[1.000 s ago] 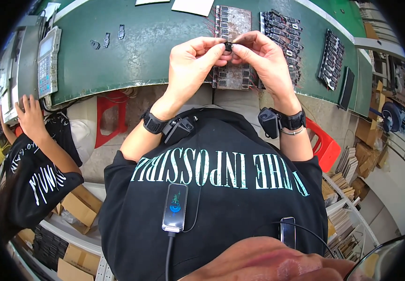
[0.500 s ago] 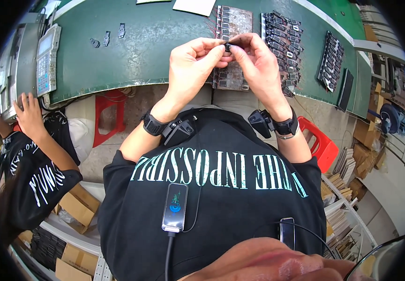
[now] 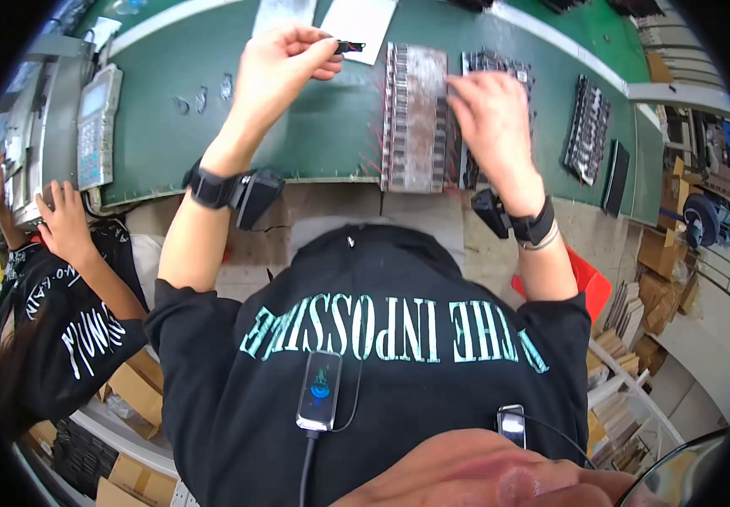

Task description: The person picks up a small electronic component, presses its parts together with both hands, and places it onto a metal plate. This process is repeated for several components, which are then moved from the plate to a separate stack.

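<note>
My left hand (image 3: 285, 72) is raised over the bench at the upper middle, its thumb and fingers closed on a small black plastic part (image 3: 350, 47) with a bit of red showing. Further right, my right hand (image 3: 493, 110) hovers beside the right edge of a worn metal plate (image 3: 420, 118). Its thumb and forefinger are slightly blurred and a little apart, with nothing visible between them. Small black parts line both long edges of the plate, and thin red wires stick out at its left side. Partly hidden under my right hand is a second rack of black parts (image 3: 485, 61).
Another filled rack (image 3: 586, 127) and a dark flat bar (image 3: 617, 177) lie to the right on the green bench (image 3: 314, 144). White sheets (image 3: 361, 21) lie at the back. Several loose parts (image 3: 202, 99) and a keypad device (image 3: 96, 127) are at left, near another person's hand (image 3: 65, 221).
My hands, together over the plate before, have parted. The left went left with the black part; the right moved right to the plate's edge. The view has shifted slightly.
</note>
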`<state>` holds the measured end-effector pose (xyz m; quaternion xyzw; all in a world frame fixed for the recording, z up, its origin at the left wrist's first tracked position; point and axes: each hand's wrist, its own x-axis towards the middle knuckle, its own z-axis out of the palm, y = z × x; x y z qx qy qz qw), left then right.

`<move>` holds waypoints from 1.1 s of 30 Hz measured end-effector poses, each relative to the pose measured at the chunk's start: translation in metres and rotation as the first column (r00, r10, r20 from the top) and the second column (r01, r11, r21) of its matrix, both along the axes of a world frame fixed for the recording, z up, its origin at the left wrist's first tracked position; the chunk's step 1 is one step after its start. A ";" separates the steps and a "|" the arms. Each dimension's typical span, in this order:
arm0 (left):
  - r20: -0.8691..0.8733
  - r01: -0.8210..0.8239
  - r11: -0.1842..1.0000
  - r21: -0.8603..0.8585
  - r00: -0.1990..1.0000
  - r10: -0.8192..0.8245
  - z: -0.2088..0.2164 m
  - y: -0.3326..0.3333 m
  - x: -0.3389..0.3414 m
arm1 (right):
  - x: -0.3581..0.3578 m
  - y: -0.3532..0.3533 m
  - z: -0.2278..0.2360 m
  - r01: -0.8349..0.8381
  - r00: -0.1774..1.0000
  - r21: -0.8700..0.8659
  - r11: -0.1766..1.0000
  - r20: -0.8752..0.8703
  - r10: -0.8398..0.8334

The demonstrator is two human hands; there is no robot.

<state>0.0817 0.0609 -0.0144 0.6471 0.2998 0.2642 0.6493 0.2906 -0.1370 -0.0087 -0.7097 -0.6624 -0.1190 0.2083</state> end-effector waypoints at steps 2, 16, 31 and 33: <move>-0.066 0.002 0.993 0.118 0.998 0.006 -0.009 0.030 0.022 | -0.001 0.001 -0.013 -0.043 0.998 -0.053 0.998 -0.042 0.041; -0.597 0.181 0.918 0.352 0.799 0.071 -0.009 0.077 0.112 | -0.009 0.009 -0.008 -0.030 0.993 -0.129 0.991 -0.117 0.015; -0.240 0.025 0.663 0.748 0.942 0.236 -0.019 0.082 0.052 | -0.036 -0.012 0.023 -0.013 0.854 -0.089 0.996 -0.519 -0.036; -0.239 0.026 0.625 0.780 0.935 0.261 0.025 0.068 0.008 | -0.038 -0.024 0.039 -0.016 0.697 -0.157 0.988 -0.710 -0.101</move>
